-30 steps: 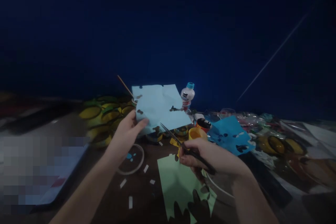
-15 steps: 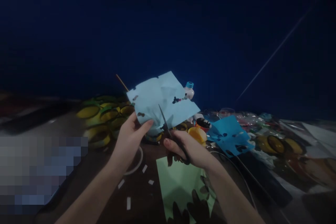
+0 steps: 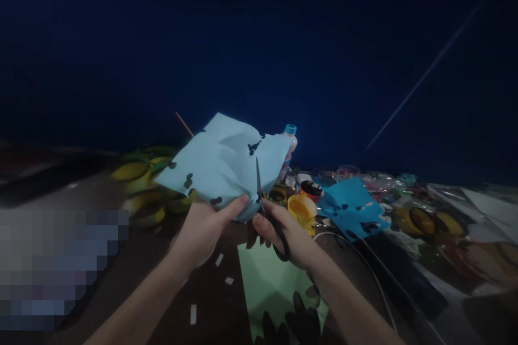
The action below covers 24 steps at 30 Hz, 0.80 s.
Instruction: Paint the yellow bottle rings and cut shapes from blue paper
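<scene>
A light blue sheet (image 3: 218,153) with several cut-out holes is pinched by my left hand (image 3: 206,226) at its near edge, thumb on top. Black-handled scissors (image 3: 279,240) are in my right hand (image 3: 293,234), blades pointing up and away at the sheet's lower right edge. Whether the blades are parted is hard to tell. Beneath my hands, a pale green sheet (image 3: 267,280) with dark shapes cut from it or shadowed on it lies on the dark table (image 3: 218,323).
Yellow rings (image 3: 131,171) stand at the left. Behind the sheet is a bottle with a blue cap (image 3: 290,129). An orange-yellow cup (image 3: 301,207), a bright blue cut sheet (image 3: 350,202) and a thin cable (image 3: 374,275) are to the right. Small white scraps (image 3: 193,314) lie near the front.
The light blue sheet has turned counterclockwise and shifted left, with a corner now far left. My left hand has rolled slightly with it. The scissors blades point more upright.
</scene>
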Tool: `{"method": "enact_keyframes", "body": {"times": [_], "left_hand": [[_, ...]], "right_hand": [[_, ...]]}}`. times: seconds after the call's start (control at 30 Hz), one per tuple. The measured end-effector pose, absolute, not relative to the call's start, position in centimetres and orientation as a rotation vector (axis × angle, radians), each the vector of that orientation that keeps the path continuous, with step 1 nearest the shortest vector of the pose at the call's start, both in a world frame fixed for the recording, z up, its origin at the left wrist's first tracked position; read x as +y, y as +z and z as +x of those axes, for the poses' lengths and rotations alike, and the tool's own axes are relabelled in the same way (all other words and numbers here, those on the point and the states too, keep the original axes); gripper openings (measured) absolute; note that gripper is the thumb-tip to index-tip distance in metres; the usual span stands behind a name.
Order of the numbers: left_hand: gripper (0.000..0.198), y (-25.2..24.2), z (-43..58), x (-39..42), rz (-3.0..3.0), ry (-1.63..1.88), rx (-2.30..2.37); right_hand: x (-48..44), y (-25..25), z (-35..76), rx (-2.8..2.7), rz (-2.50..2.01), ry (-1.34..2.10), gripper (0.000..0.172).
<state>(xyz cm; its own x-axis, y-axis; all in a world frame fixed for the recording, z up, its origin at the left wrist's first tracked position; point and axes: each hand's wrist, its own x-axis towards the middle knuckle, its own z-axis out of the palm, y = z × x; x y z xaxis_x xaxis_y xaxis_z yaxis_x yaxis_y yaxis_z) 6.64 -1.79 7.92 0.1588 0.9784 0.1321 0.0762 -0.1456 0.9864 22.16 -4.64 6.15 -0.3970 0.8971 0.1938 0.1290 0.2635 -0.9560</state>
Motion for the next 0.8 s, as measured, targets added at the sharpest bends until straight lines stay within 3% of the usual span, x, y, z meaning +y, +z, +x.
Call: {"method": "enact_keyframes", "body": {"times": [0.37, 0.5, 0.8], "left_hand": [[0.017, 7.96, 6.59, -2.02, 1.438, 1.063, 1.349], [0.025, 7.69, 6.54, -1.89, 1.426, 1.089, 1.366], [0.020, 8.47, 7.06, -1.76, 1.284, 1.244, 1.107]], "right_hand": [[-4.51, 5.51, 22.14, -1.722, -0.920, 1.179, 0.039], [-4.55, 5.55, 22.12, -1.713, -0.927, 1.186, 0.041], [-4.56, 5.64, 22.37, -1.735, -0.971, 1.178, 0.040]]}}
